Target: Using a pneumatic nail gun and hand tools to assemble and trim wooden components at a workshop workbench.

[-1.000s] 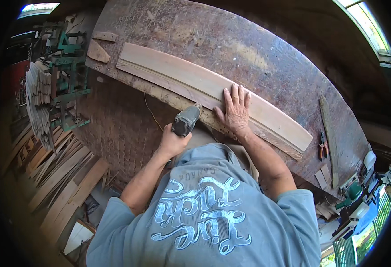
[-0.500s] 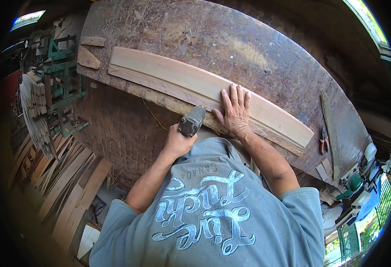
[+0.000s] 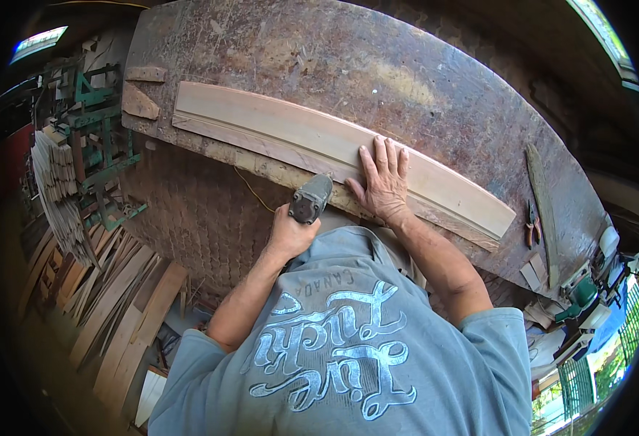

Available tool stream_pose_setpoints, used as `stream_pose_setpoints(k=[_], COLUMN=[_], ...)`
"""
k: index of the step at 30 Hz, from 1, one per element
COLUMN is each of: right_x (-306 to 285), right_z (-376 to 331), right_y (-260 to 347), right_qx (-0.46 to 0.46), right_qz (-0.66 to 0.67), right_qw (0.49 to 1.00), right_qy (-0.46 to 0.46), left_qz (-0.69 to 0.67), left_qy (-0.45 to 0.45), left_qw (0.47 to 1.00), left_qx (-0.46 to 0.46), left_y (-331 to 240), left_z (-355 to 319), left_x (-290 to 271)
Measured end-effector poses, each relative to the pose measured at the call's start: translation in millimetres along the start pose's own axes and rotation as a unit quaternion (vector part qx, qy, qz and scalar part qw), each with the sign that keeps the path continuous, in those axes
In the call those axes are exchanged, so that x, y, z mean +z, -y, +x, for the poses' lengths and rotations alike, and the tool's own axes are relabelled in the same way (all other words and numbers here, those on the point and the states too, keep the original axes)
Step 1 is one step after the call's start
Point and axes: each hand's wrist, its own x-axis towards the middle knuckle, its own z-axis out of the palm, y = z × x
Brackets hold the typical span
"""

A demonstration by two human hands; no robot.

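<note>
A person (image 3: 465, 287) in a blue-grey T-shirt (image 3: 450, 378) wrapped the left hand (image 3: 287, 235) around a pistol-grip power tool (image 3: 312, 199), its tip near the close edge of a grooved wooden board (image 3: 261, 116). The right hand (image 3: 386, 183), fingers slightly spread, lay flat on the board, set along the front of a worn desk (image 3: 472, 109). Pliers (image 3: 532, 225) rested nearby.

A big, scuffed brown table (image 3: 407, 80) takes up the middle. Bright light shows in a small, slanted window (image 3: 39, 43) at the top left and a long, narrow window (image 3: 603, 33) at the top right. A green metal frame (image 3: 112, 169) stands at the left.
</note>
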Motion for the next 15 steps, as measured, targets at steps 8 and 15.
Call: stream_pose_setpoints(k=[8,15], right_x=[-3.5,-3.4], right_z=[1.1,0.7], right_y=[0.1,0.1], right_qx=[-0.001,-0.001], right_qz=[-0.003,-0.002], right_qw=[1.0,1.0], right_qy=[0.001,0.001], left_qz=[-0.01,-0.005], left_qy=[0.003,0.003], left_qw=[1.0,1.0], left_qx=[-0.019,-0.011], left_y=[-0.8,3.5], left_z=[-0.9,-2.7], left_x=[-3.1,-1.2])
